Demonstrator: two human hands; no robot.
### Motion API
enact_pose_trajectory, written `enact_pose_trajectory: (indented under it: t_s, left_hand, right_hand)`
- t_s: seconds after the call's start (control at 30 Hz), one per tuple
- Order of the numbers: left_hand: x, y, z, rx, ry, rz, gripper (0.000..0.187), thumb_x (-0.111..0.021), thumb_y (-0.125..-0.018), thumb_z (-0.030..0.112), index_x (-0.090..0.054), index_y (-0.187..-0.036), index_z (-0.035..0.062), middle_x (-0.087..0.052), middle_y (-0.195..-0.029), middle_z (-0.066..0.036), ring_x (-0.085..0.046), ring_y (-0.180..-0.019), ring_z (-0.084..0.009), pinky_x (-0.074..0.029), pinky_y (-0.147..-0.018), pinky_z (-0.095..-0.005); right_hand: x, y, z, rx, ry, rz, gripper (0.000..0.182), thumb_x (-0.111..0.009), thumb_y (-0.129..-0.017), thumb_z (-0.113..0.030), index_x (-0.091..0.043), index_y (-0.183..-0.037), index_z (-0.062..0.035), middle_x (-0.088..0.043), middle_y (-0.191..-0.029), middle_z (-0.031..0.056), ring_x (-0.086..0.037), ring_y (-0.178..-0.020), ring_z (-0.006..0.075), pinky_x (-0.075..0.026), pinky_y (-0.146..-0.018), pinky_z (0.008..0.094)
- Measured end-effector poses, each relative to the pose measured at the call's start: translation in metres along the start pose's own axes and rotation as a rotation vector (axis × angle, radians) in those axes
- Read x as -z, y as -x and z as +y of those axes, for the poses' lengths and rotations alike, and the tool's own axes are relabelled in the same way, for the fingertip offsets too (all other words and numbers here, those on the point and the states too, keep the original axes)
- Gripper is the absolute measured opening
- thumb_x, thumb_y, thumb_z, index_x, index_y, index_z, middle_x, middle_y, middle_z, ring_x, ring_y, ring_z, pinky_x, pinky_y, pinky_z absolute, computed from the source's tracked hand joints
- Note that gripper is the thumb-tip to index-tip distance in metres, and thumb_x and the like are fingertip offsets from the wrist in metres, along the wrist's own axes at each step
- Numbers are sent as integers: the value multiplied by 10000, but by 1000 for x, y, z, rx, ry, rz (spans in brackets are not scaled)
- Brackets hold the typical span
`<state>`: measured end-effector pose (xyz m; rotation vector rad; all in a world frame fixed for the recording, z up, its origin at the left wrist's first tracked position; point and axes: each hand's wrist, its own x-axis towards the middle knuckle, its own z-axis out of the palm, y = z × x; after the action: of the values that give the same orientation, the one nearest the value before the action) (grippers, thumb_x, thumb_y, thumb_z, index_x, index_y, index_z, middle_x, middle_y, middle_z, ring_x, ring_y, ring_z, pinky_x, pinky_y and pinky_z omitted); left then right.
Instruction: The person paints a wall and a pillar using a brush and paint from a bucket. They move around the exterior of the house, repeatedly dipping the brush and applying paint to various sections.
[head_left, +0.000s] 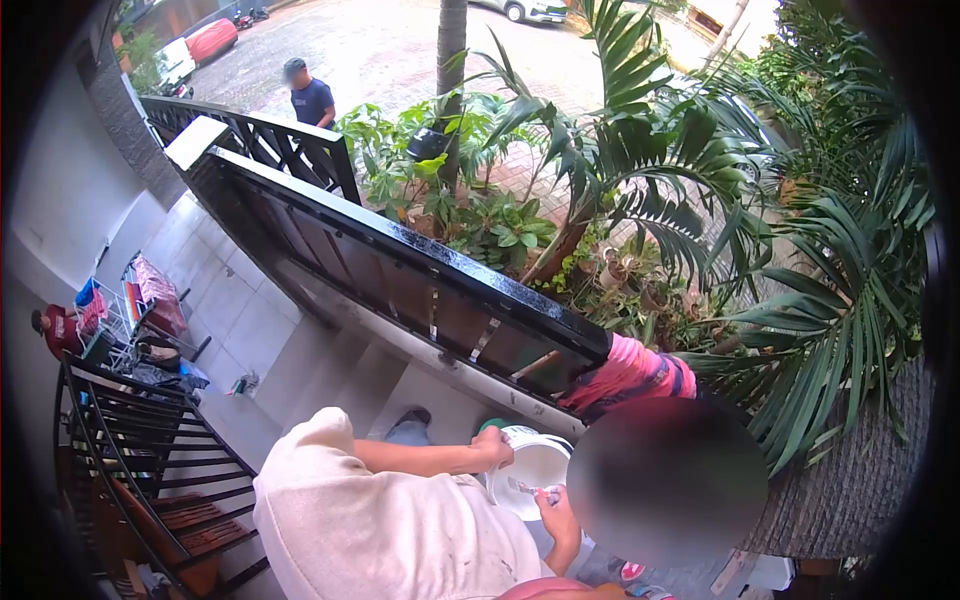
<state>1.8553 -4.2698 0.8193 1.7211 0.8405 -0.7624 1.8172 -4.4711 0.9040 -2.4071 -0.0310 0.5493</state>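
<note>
My left hand [493,450] is closed on the rim of a white bucket [502,490], at the lower middle of the view. The bucket's pale inside faces up. My right hand [557,508] is at the bucket's near right side, its fingers closed round a small brush [528,488] whose tip points into the bucket. Beyond the bucket is a black metal gate [420,240] with a glossy top rail. A patterned pink cloth [640,378] hangs over its right end.
A person in a dark blue shirt [312,100] stands outside the gate. Plants and a palm [620,130] grow beyond it. Black railings [170,460] and a laundry rack [120,310] are at the left. A large blurred patch covers the lower right, beside a tree trunk [850,480].
</note>
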Motion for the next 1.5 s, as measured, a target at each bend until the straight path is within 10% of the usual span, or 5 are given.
enact_pose_trajectory:
  t_s: [0.37, 0.8, 1.17, 1.5]
  left_hand:
    - [14, -3, -11, 20, 59, 3, 481, -690, -477, -5, -693, -950, 81, -679, -915, -112, -658, -848, -243, -533, -673, -316]
    - [60, 2, -4, -15, 105, -9, 414, -708, -523, 30, -658, -933, 43, -671, -1020, -120, -641, -992, -269, -512, -803, -338]
    - [77, -10, -13, -33, 203, 62, 423, -690, -479, 9, -668, -900, 48, -672, -871, -98, -648, -836, -230, -516, -647, -320]
    - [80, -19, 0, 3, 183, -10, 452, -713, -534, 57, -636, -979, 69, -663, -1008, -124, -636, -1002, -276, -509, -824, -333]
  right_hand:
    - [-35, -3, 5, 54, -78, -35, 231, -639, -865, -170, -580, -966, 29, -644, -724, 187, -647, -649, 293, -478, -609, 372]
    - [-88, 4, -48, 45, -288, 409, 242, -665, -861, -160, -590, -947, 54, -637, -801, 139, -603, -685, 229, -479, -691, 376]
    - [-114, 0, -76, -78, -593, 248, 291, -697, -862, -208, -630, -908, 72, -646, -786, 120, -607, -659, 149, -491, -636, 275]
    - [-117, -5, -64, -97, -439, 282, 292, -683, -866, -230, -643, -921, 54, -652, -752, 102, -598, -678, 149, -476, -652, 296]
